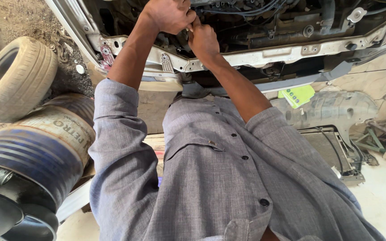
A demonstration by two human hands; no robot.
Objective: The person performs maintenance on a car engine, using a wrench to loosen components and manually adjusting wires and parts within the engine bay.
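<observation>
Both hands meet in the car's open front: the left hand (168, 15) is fisted, the right hand (203, 39) curled, probably around a small part hidden between them. A slip could scrape knuckles on the metal crossbar (264, 56). A tyre (16, 76) and drum (41, 147) crowd the dusty ground.

Whatever the left hand (168, 15) and right hand (202, 39) grip stays hidden behind their fingers (192, 27), deep in the dark engine bay (264, 22), whose upper part the top edge cuts off. The drum (36, 151) runs off the lower left, blurred. The tyre (16, 76) is clipped at the left.
</observation>
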